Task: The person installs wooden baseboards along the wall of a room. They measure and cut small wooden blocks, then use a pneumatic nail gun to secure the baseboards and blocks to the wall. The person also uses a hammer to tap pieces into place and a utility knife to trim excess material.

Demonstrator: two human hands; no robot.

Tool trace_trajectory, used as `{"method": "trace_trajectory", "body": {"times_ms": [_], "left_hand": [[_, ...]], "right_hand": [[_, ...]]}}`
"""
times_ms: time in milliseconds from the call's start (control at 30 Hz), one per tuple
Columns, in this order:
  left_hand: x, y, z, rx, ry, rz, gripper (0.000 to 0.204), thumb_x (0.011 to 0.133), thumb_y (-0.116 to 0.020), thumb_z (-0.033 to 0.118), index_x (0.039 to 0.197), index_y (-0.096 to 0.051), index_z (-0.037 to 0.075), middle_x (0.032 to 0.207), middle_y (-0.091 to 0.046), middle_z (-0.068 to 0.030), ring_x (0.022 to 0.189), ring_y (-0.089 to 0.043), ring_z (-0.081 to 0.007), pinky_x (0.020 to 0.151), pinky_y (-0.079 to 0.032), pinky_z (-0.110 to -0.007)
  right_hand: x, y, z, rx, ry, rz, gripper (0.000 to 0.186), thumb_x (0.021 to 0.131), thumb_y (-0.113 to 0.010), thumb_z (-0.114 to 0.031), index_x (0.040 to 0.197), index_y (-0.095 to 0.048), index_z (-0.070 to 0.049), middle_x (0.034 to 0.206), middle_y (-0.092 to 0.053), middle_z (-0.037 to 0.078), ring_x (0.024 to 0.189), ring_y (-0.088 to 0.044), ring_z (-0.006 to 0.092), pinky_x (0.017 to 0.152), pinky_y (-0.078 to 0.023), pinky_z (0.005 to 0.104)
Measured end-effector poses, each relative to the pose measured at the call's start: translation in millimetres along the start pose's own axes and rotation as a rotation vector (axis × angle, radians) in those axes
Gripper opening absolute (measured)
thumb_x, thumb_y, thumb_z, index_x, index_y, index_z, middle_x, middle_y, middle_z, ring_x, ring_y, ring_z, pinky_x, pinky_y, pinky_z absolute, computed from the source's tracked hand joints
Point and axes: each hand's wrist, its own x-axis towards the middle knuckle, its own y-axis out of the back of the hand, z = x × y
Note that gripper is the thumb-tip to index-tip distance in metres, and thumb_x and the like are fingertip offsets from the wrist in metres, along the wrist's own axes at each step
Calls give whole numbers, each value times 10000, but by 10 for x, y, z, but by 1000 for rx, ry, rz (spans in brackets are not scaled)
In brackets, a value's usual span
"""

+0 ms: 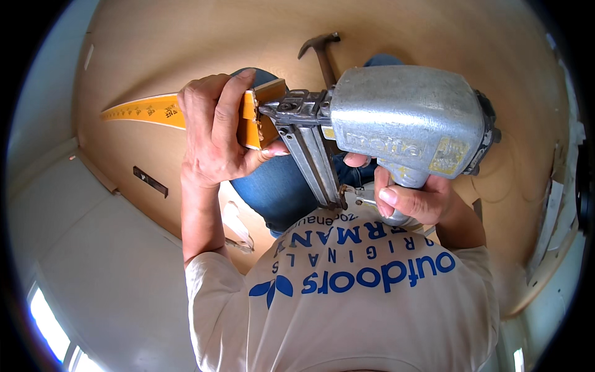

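My left hand (212, 127) grips the end of a long strip of board (145, 110) with an orange-yellow printed face, which stretches away to the left. My right hand (415, 201) grips the handle of a silver pneumatic nail gun (406, 115) with a scuffed metal body. The gun's nose rests at the board's end beside my left fingers, and its slanted magazine runs down between my hands. My jeans-covered leg (266, 192) lies beneath the work.
A claw hammer (323, 53) lies on the tan wooden surface (266, 31) beyond the gun. A short dark bar (150, 181) lies at the left. Thin pale strips (545, 229) are along the right edge. A white wall (93, 266) with a window fills the lower left.
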Motion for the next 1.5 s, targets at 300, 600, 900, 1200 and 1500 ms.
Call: {"method": "trace_trajectory", "body": {"times_ms": [300,600,900,1200,1500], "left_hand": [[13,8,-6,4,2,17,909,836,-671,753,1293,-629,-31,1040,-588,-147,955,-547,-284,830,-419,-426],[-10,7,20,52,12,37,888,835,-675,756,1287,-632,-8,1057,-590,-149,973,-553,-292,831,-435,-441],[103,117,14,-50,7,-92,902,819,-697,728,1358,-590,13,1096,-598,-139,978,-561,-306,883,-421,-440],[306,297,-58,-130,-48,-211,950,814,-699,719,1402,-558,-14,1145,-601,-170,1029,-598,-327,897,-474,-421],[301,304,-43,-146,-75,-223,972,834,-682,729,1432,-540,-24,1192,-603,-194,1078,-623,-341,935,-521,-423]], "right_hand": [[-45,-2,29,37,-2,-35,611,910,-528,91,1499,-369,47,1319,-559,301,706,-636,110,623,-578,235],[-242,11,-266,-59,-104,264,366,898,-642,-26,1246,-550,41,761,-640,94,652,-613,146,574,-534,278],[-401,140,-189,-186,18,306,586,858,-674,-90,1354,-434,110,784,-638,151,584,-587,170,538,-531,290],[-267,165,125,-846,230,236,247,804,-705,-99,1022,-634,-9,742,-689,33,655,-647,143,665,-534,273],[-275,234,129,-627,174,170,369,826,-678,-47,1158,-577,81,724,-677,72,622,-638,142,666,-546,276]]}}
